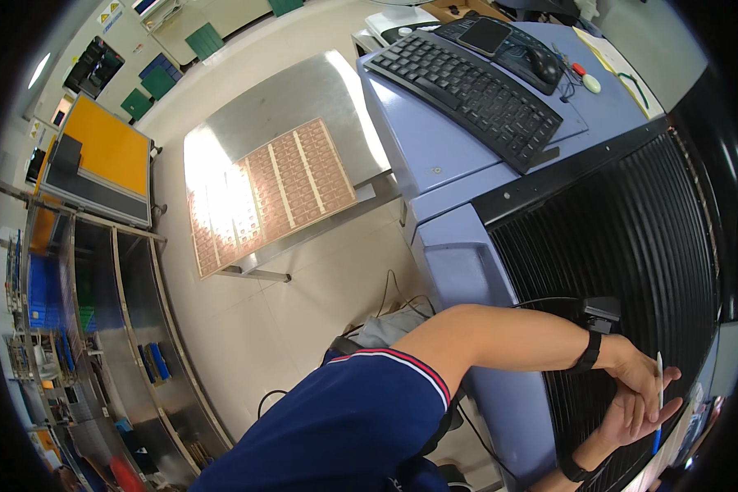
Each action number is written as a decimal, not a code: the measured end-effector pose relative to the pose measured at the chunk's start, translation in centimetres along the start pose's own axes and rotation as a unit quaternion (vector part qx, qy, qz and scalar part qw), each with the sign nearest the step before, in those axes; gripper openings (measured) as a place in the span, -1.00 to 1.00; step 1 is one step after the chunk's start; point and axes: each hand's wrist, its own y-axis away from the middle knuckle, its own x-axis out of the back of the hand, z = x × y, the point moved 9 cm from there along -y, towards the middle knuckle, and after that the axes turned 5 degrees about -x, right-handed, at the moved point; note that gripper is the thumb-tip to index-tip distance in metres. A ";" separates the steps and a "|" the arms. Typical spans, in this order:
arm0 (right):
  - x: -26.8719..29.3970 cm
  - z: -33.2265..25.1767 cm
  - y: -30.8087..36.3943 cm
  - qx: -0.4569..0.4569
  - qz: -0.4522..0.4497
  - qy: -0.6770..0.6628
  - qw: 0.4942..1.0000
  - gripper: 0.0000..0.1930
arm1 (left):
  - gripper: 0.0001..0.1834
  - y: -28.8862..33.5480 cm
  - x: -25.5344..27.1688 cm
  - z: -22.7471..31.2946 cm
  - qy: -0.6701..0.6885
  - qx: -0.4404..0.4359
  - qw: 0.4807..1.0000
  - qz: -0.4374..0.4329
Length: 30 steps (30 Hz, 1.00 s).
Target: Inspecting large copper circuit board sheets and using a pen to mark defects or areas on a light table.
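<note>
Your left hand and right hand are bunched together at the pen, out over the black ribbed cover. Fingers look half-curled, but honestly I can't tell which one has the grip. If it's only fingertips, I'd guess the pen could slip and drop onto those ridges. Mind the black cable near your left wrist too, could snag if you yank back. Keyboard and mouse sit up on the blue housing, and a copper-coloured panel lies on the metal table.
</note>
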 end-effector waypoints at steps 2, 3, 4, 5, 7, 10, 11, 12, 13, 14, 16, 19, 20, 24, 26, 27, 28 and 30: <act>0.6 -0.1 -0.2 -0.009 -0.016 0.014 1.000 -0.43 | -0.61 -0.6 0.2 0.1 -0.021 -0.010 1.000 0.000; 1.8 -1.0 -0.1 -0.009 -0.015 0.018 1.000 -0.43 | -0.61 -1.1 0.1 0.0 -0.030 -0.015 0.999 -0.005; 2.6 -1.6 -0.3 0.007 -0.042 -0.043 0.998 -0.43 | -0.61 -1.1 0.3 0.4 -0.043 -0.021 0.999 0.002; 3.4 -2.4 -0.5 0.024 -0.068 -0.104 0.992 -0.43 | -0.61 -0.9 0.5 0.7 -0.055 -0.024 0.998 0.008; 1.5 -1.1 -0.8 -0.015 -0.079 -0.081 0.993 -0.43 | -0.61 -1.3 0.6 0.8 -0.065 -0.027 0.998 0.007; -1.6 2.9 -1.4 -0.025 -0.005 -0.011 1.000 -0.44 | -0.60 -1.0 1.0 0.4 -0.084 -0.022 0.996 0.016; -1.6 2.5 -1.0 0.013 0.082 0.054 0.995 -0.44 | -0.60 -1.4 0.6 0.5 -0.085 -0.025 0.996 0.011; -1.4 2.3 -0.9 0.015 0.081 0.056 0.995 -0.44 | -0.59 -1.5 0.4 0.5 -0.089 -0.024 0.996 0.011; -1.4 2.3 -0.9 0.003 0.054 0.010 0.998 -0.43 | -0.59 -1.6 0.3 0.5 -0.093 -0.022 0.995 0.010; -1.5 2.3 -0.9 -0.010 0.028 -0.035 0.999 -0.43 | -0.59 -1.7 0.3 0.4 -0.099 -0.021 0.995 0.010; -1.2 1.9 -0.7 -0.018 0.016 -0.054 0.998 -0.43 | -0.58 -1.8 0.0 0.5 -0.104 -0.021 0.994 0.008; -0.7 1.9 -0.6 -0.041 -0.006 -0.098 0.994 -0.43 | -0.57 -1.7 0.0 0.5 -0.111 -0.017 0.994 0.011; -0.5 2.0 -0.7 -0.046 -0.018 -0.113 0.992 -0.47 | -0.57 -1.5 0.0 0.6 -0.109 -0.017 0.994 0.016; -1.7 3.5 -1.3 -0.055 -0.042 -0.109 0.992 -0.51 | -0.58 -1.7 0.3 -0.2 -0.160 0.005 0.987 0.008; -0.6 2.5 -1.1 -0.054 -0.039 -0.093 0.993 -0.51 | -0.50 -1.6 0.3 0.4 -0.195 -0.048 0.979 0.030; -0.6 2.3 -1.1 -0.052 -0.037 -0.076 0.995 -0.52 | -0.50 -1.8 0.3 0.5 -0.194 -0.047 0.979 0.028; -0.7 2.1 -1.0 -0.053 -0.035 -0.074 0.995 -0.52 | -0.49 -1.8 0.2 0.5 -0.189 -0.043 0.981 0.026; 2.2 -0.3 -0.2 0.075 0.164 -0.042 0.983 -0.52 | -0.48 -1.8 0.1 0.3 -0.178 -0.032 0.983 0.021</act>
